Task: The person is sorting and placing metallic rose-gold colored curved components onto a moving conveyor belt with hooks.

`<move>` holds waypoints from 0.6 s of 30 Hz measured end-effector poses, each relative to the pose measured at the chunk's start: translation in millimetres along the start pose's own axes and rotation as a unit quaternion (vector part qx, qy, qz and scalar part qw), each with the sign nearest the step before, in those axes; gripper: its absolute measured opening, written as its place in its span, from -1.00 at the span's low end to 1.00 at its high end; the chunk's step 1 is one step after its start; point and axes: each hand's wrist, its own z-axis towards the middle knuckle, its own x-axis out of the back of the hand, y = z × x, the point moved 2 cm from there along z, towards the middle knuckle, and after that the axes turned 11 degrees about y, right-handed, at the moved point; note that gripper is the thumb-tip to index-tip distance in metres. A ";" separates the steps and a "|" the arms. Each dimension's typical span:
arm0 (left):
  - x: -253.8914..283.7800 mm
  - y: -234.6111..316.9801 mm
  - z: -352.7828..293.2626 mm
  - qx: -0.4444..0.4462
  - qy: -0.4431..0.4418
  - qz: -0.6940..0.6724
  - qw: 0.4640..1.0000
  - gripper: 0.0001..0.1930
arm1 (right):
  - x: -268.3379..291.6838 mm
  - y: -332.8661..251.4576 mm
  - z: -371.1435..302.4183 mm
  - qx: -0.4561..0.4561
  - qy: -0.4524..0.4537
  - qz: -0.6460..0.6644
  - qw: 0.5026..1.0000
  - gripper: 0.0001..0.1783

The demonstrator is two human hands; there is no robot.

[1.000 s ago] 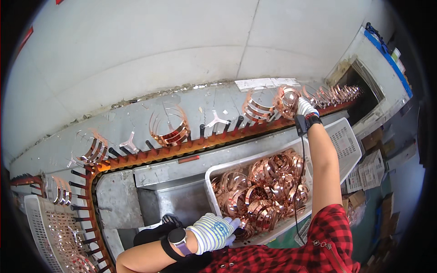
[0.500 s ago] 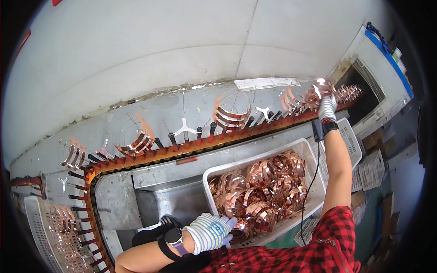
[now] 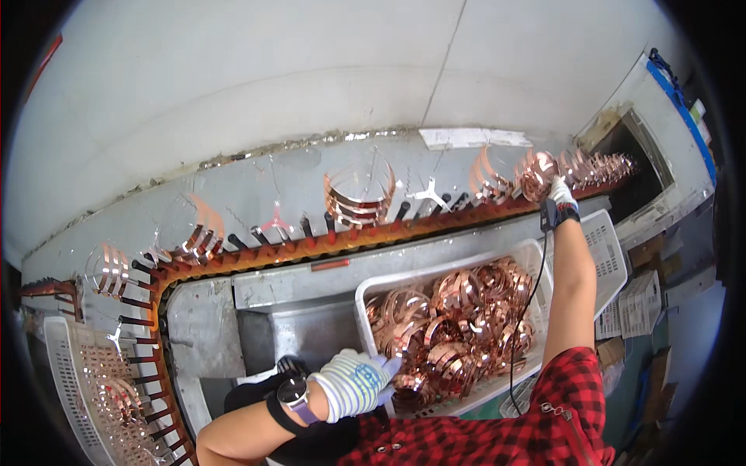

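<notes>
My right hand (image 3: 561, 193), in a pale knit glove, reaches far right to a shiny copper-coloured banded ring piece (image 3: 536, 177) above the conveyor rail. Its fingers are partly hidden behind the piece and seem closed on its near side. My left hand (image 3: 356, 382), in a striped glove, lies at the near left corner of a white plastic basket (image 3: 364, 318). Its fingers stretch toward the rim and hold nothing visible. Many similar copper-coloured ring pieces (image 3: 451, 330) are heaped in that basket.
An orange conveyor rail (image 3: 295, 254) with dark upright pins curves along the grey bench. Ring pieces (image 3: 359, 203) and three-armed white holders (image 3: 429, 196) stand over it. At right, the rail enters a dark opening (image 3: 633, 155). Another basket (image 3: 66, 380) stands left; a black cable (image 3: 531, 311) hangs by my right arm.
The ring pieces and holders along the rail have shifted left. My right hand has lowered slightly, still at its copper-coloured piece. My left hand stays at the basket corner.
</notes>
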 end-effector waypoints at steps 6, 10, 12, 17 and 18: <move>-1.2 5.0 20.5 -0.045 -0.001 0.008 0.999 -0.53 | 61.3 -8.3 -32.9 -0.067 0.244 0.456 0.853 -0.51; 0.4 13.8 21.3 -0.038 -0.013 0.014 0.999 -0.52 | 110.9 -46.2 -100.3 0.149 0.328 0.445 0.820 -0.57; -0.1 18.4 18.4 -0.045 -0.015 0.014 0.999 -0.52 | 118.4 -41.1 -120.0 0.213 0.281 0.514 0.782 -0.60; -4.6 34.2 20.6 -0.077 -0.005 0.018 0.997 -0.49 | 70.2 54.1 -142.3 0.023 -0.196 0.830 0.522 -0.58; -5.5 35.2 18.3 -0.069 -0.007 0.020 0.997 -0.49 | 57.1 52.7 -152.9 0.249 0.016 0.582 0.774 -0.62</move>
